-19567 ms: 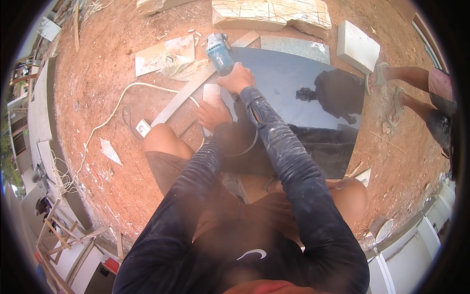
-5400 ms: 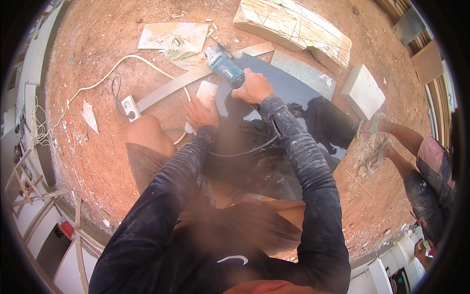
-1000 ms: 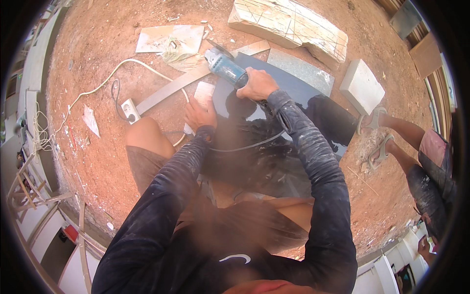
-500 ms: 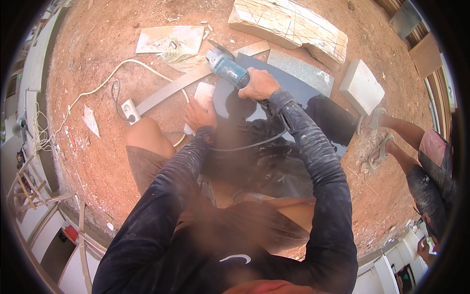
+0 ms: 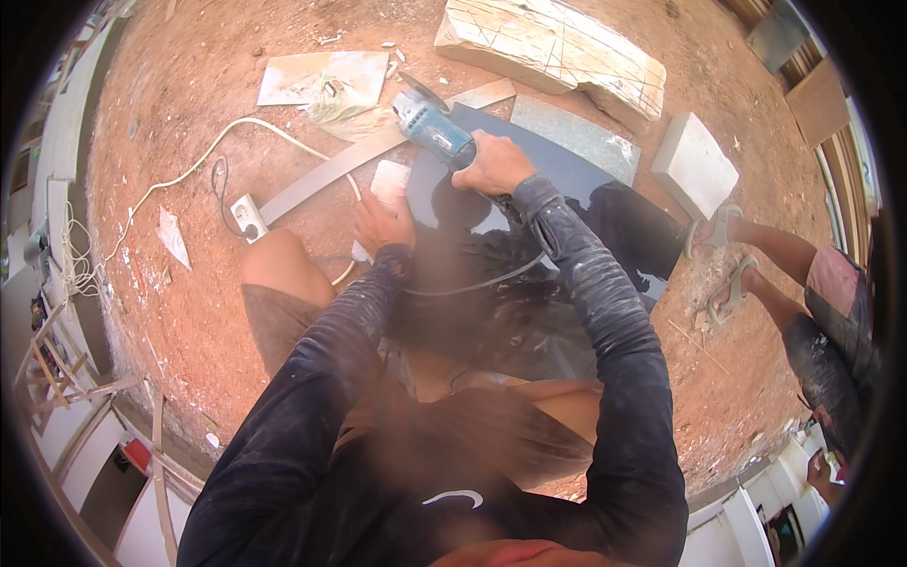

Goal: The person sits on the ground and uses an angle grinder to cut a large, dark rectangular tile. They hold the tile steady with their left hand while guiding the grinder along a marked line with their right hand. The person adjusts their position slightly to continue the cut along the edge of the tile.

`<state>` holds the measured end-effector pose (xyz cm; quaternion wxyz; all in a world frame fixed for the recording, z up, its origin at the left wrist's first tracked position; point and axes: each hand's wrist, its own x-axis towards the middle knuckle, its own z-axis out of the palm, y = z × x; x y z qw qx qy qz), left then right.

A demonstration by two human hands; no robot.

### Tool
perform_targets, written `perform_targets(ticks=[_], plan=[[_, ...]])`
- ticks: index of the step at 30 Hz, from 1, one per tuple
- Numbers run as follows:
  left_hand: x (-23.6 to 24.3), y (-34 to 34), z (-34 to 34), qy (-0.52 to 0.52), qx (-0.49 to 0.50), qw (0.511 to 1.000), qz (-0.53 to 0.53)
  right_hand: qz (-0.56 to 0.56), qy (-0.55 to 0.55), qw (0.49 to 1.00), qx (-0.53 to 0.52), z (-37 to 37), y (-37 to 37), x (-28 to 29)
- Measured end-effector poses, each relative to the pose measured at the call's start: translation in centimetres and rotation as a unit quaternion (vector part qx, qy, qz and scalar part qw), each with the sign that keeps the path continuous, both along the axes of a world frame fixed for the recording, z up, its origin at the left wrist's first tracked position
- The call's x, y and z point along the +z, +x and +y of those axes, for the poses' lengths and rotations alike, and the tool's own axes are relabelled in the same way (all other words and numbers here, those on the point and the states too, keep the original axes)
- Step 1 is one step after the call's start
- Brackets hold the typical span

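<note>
My right hand [image 5: 496, 163] is wrapped round the rear body of a blue angle grinder [image 5: 436, 130]. The grinder's dark disc [image 5: 422, 92] stands at the far left corner of a shiny dark stone slab [image 5: 557, 151], and a cord trails back under my right wrist. My left hand [image 5: 383, 225] lies at the slab's left edge, fingers stretched over a pale flat piece [image 5: 390, 178]; its grip underneath is hidden. A long flat strip [image 5: 331, 177] runs on the ground from beside the power socket to beyond the disc. Blur covers the slab's near part.
A white socket block [image 5: 249, 217] with a plug and pale cable [image 5: 179, 178] lies left. Ahead are a pale board [image 5: 321, 77], a big rough stone block [image 5: 553, 49] and a grey slab [image 5: 576, 137]. A white block [image 5: 694, 165] and another person's sandalled feet [image 5: 723, 236] are right.
The whole view has shifted slightly, moving the scene a little to the left. Both hands and the grinder keep nearly the same places over the slab.
</note>
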<state>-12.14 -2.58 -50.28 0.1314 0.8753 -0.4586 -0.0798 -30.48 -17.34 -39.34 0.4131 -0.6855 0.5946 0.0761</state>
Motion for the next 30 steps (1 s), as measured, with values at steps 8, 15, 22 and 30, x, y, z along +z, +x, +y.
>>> perform_targets(ticks=[8,15,22,30], plan=[[-0.2,0.0,0.0,-0.008,-0.004,1.0,-0.017,-0.021,-0.008,0.996,-0.083,0.9,2.5,-0.2],[-0.1,-0.5,-0.1,-0.035,-0.006,0.999,-0.014,-0.028,0.006,0.99,-0.142,1.5,3.5,-0.7],[0.0,-0.1,0.0,-0.024,-0.007,0.999,-0.019,-0.017,0.015,0.986,-0.165,1.9,3.6,-0.8],[0.0,-0.2,0.0,-0.016,-0.011,1.0,-0.012,-0.024,0.003,0.982,-0.185,1.8,3.8,-1.5]])
